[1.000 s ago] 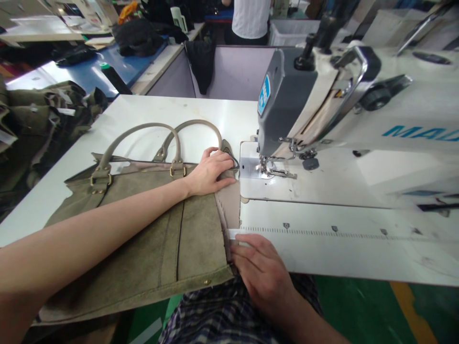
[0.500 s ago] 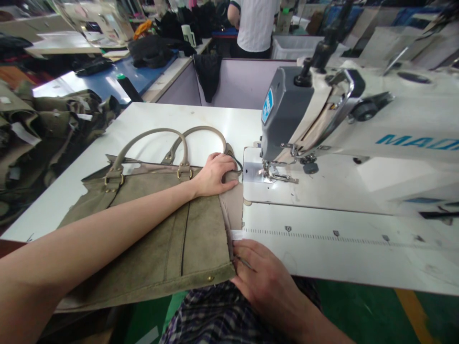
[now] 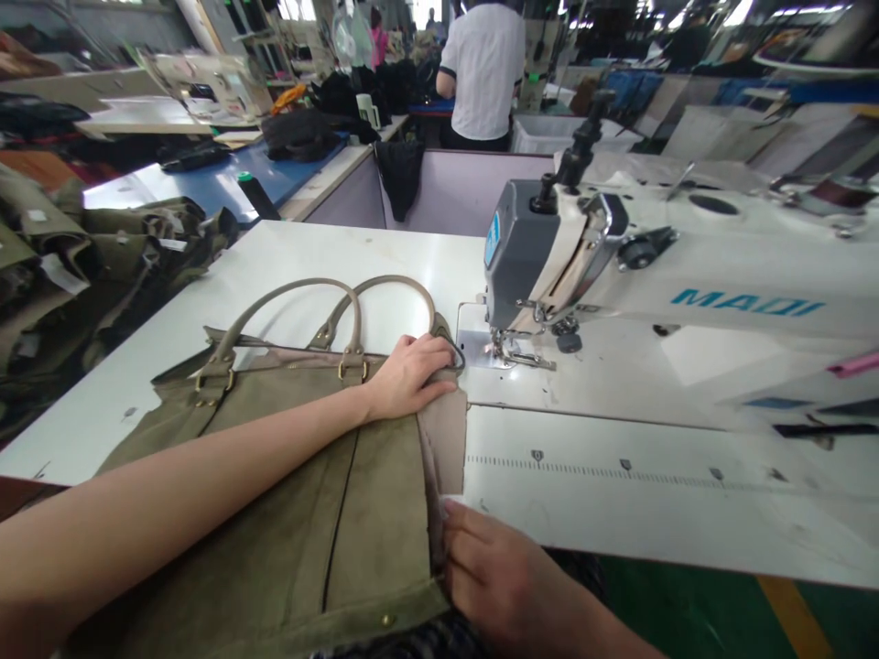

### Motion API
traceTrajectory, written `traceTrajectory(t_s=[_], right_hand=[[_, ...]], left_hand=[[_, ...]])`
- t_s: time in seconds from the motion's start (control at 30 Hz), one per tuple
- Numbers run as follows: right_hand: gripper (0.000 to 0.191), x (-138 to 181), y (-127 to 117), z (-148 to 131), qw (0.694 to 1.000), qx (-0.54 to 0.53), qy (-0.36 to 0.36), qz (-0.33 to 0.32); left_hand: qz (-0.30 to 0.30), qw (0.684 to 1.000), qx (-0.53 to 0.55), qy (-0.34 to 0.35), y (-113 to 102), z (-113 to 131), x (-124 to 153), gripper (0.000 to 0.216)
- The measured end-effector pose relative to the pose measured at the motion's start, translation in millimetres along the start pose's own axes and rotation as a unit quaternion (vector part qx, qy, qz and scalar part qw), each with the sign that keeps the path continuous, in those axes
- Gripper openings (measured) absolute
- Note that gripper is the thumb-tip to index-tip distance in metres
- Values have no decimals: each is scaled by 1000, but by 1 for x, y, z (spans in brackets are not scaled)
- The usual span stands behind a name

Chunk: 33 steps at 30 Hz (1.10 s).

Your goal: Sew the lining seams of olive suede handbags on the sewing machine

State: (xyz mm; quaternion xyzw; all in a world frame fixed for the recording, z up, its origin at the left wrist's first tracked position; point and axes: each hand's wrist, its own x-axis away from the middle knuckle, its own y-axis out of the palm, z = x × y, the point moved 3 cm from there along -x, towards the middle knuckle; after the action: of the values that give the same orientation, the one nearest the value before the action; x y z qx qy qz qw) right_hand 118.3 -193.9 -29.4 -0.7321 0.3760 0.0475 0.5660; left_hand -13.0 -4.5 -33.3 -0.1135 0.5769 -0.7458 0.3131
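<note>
An olive-green handbag (image 3: 385, 494) with two rolled handles and brass-coloured rings lies on the white table in front of me. My left hand (image 3: 416, 373) reaches across it and grips the upper right corner, by the end of the top opening. Lower down, my right hand (image 3: 504, 567) pinches the raw right side edge, where pale lining (image 3: 445, 439) shows. A small white piece (image 3: 450, 502) peeks out at the right fingertips. The sewing machine's needle and presser foot (image 3: 500, 346) stand just right of my left hand, apart from the bag.
The sewing machine (image 3: 687, 265) fills the right side. A printed ruler (image 3: 624, 467) runs along the table front. Olive pieces (image 3: 110, 265) are heaped at left. A thread cone (image 3: 255, 194) stands beyond the table. A person in a white shirt (image 3: 484, 73) stands behind the partition.
The view has tilted up, so everything sits lower in the picture. My right hand stays at the bag's side edge, its fingers drawn closer together. My left hand keeps its place on the corner.
</note>
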Motion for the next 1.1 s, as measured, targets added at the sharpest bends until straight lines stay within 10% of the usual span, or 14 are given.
traceTrajectory(t_s=[0.33, 0.63, 1.1], right_hand=[[27, -9, -29, 99, 998, 30, 47, -27], [22, 16, -21, 62, 997, 31, 68, 4], [40, 6, -20, 69, 997, 28, 63, 23]], left_hand=[[19, 999, -36, -24, 4, -53, -97, 27], [7, 999, -36, -36, 17, -11, -85, 17], [29, 1000, -6, -3, 14, -19, -95, 14]])
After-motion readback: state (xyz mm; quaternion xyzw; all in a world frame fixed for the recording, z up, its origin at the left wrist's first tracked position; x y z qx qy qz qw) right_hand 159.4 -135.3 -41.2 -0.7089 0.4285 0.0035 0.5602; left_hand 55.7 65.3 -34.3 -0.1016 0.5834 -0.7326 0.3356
